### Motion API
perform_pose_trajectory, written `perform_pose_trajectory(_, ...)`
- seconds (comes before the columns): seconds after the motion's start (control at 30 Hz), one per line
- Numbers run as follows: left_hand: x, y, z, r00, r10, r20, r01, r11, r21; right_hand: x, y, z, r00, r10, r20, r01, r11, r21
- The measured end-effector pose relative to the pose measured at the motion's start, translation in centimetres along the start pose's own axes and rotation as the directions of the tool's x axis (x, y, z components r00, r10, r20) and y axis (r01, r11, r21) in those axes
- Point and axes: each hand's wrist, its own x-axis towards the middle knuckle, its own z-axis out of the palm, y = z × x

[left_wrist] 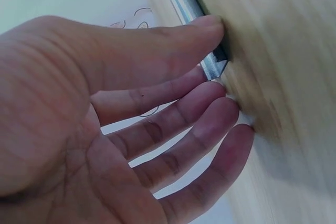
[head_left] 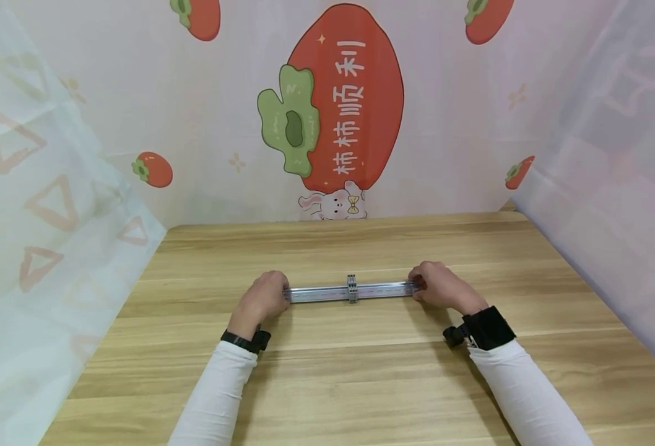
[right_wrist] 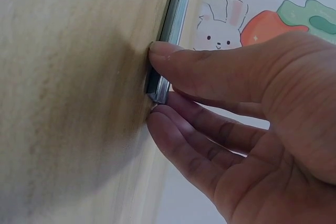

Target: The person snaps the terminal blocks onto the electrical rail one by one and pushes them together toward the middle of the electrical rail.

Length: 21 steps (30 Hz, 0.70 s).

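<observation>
A slotted metal DIN rail [head_left: 322, 293] lies crosswise on the wooden table, in the middle of the head view. A small grey terminal block [head_left: 352, 289] sits across the rail near its midpoint. My left hand [head_left: 265, 295] pinches the rail's left end; in the left wrist view the thumb [left_wrist: 207, 27] lies over the metal and the other fingers are below and behind it. At the opposite end my right hand [head_left: 438, 285] pinches the rail between thumb [right_wrist: 168, 56] and fingers. The rail's cut end [right_wrist: 157, 95] shows in the right wrist view.
The wood-grain table [head_left: 338, 384] reaches back to a white curtain [head_left: 210, 111] printed with persimmons and a rabbit. Pale sheets hang along the left side [head_left: 54, 217] and the right side [head_left: 617, 186].
</observation>
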Motion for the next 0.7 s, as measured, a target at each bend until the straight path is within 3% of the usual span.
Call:
perform_pose_trajectory(0.53,0.14,-0.17,0.25,1.000,0.019,-0.022,-0.019,1.000,-0.007,-0.42,0.42,-0.13,1.000,-0.018,-0.025,0.019,0.999,0.032)
perform_pose_trajectory(0.7,-0.01,-0.75,-0.19,0.999,0.044,0.016,-0.044,0.999,-0.005,-0.69,0.77,-0.41,1.000,-0.013,-0.009,0.014,0.998,0.055)
